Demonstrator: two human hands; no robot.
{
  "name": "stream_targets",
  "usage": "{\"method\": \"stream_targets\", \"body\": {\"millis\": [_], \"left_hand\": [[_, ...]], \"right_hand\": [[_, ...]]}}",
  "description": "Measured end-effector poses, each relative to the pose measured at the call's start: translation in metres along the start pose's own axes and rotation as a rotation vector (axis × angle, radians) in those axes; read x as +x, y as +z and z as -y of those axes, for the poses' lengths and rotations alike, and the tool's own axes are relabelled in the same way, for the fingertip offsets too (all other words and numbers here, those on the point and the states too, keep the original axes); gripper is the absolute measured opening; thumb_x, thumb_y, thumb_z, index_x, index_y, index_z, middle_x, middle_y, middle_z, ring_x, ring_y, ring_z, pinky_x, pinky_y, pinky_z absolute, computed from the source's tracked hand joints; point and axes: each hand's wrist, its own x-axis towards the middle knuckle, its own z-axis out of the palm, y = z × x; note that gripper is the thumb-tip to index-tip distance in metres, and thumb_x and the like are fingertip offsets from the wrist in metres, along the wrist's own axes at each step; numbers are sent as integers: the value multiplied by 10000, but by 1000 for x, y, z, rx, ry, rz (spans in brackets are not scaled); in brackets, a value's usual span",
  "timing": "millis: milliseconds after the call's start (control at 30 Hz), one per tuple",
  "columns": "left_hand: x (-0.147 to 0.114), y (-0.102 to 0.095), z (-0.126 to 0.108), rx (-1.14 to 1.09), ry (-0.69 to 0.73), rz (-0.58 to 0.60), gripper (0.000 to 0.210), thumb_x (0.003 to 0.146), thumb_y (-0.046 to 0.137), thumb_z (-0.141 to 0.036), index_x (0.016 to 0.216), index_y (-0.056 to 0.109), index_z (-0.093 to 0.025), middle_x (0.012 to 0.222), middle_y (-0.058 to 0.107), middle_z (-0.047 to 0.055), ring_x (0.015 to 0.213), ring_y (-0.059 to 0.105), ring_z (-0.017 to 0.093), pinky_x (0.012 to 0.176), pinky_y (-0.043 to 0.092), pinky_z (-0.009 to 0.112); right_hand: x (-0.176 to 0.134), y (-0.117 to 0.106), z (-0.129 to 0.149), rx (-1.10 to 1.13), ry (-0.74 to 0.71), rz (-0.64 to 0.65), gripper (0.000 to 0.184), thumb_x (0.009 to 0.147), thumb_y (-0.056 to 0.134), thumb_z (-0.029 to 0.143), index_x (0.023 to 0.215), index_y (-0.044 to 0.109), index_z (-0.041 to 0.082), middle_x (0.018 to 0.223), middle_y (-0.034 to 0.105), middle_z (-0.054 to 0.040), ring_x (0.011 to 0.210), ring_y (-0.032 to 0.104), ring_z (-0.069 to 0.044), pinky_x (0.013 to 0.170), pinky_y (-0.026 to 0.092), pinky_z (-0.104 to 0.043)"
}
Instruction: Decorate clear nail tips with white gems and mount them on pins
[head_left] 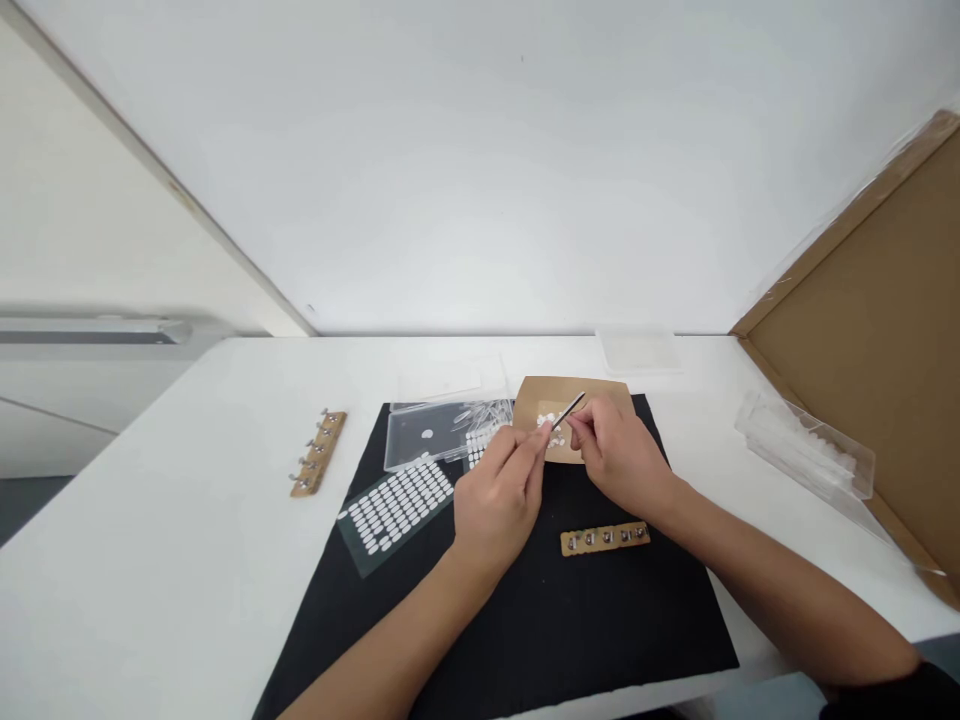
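My left hand (499, 490) is closed on a thin dark stick (568, 410) with a pale edge, which slants up to the right. Close to the stick, my right hand (619, 450) has its thumb and finger pinched together; whatever is between them is too small to make out. Below both hands lies a brown card (536, 400) with small white pieces (556, 440) scattered on it. A dark green sheet of white oval stickers (401, 505) rests to the left. Nearer me, a wooden strip with metal clips (604, 538) lies on the black mat (585, 620).
Behind the sheet stands a clear plastic box (420, 435) with clear slivers inside. Another clipped wooden strip (319, 455) is on the white table (172, 560) at left. On the right are a clear container (806, 450) and a cardboard panel (877, 330). A clear lid (637, 350) lies by the wall.
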Motion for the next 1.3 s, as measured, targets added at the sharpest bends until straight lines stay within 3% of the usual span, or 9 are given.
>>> {"method": "stream_targets", "body": {"millis": [133, 367, 500, 667, 800, 1167, 1300], "left_hand": [[0, 0, -1, 14, -6, -14, 245, 1039, 619, -113, 1264, 708, -156, 873, 707, 27, 773, 686, 130, 714, 534, 230], [1, 1, -1, 18, -19, -11, 213, 1063, 586, -146, 1227, 720, -167, 823, 693, 17, 714, 661, 124, 678, 527, 230], [2, 0, -3, 21, -14, -21, 211, 1062, 588, -148, 1223, 721, -174, 833, 703, 20, 736, 675, 127, 701, 535, 233], [2, -1, -3, 12, -31, -14, 218, 1048, 596, -130, 1219, 728, -162, 829, 699, 19, 709, 660, 126, 678, 531, 239], [4, -2, -5, 8, -37, -28, 206, 1055, 587, -143, 1196, 733, -177, 838, 707, 26, 735, 669, 136, 718, 549, 252], [5, -2, -2, 19, -22, -42, 207, 1061, 579, -143, 1205, 719, -190, 833, 706, 22, 719, 673, 134, 691, 542, 245], [2, -2, -4, 85, 2, -43, 226, 1044, 602, -131, 1244, 694, -181, 876, 710, 34, 740, 681, 134, 665, 515, 230]], "right_hand": [[3, -3, 1, 14, 40, -12, 159, 1081, 477, 284, 939, 523, 229, 855, 719, -34, 742, 657, -201, 651, 432, -323], [2, 5, -1, -106, -43, 31, 227, 1092, 428, 304, 906, 526, 220, 838, 685, -59, 715, 617, -208, 635, 400, -327], [2, 7, 1, -126, 17, -11, 213, 1095, 441, 296, 927, 544, 217, 843, 696, -57, 717, 626, -211, 630, 384, -323], [3, 9, 1, -163, -26, 20, 213, 1089, 467, 296, 910, 546, 215, 835, 691, -68, 726, 625, -216, 638, 374, -322], [4, 7, 0, -152, 10, -43, 208, 1090, 453, 291, 921, 550, 217, 832, 705, -66, 715, 632, -218, 637, 374, -324], [8, 6, 6, -52, 56, 48, 198, 1094, 500, 298, 917, 548, 222, 859, 709, -54, 761, 661, -220, 668, 418, -323], [6, -6, 12, -1, 32, 76, 204, 1091, 496, 309, 906, 532, 231, 843, 694, -35, 721, 641, -205, 637, 416, -317]]}}
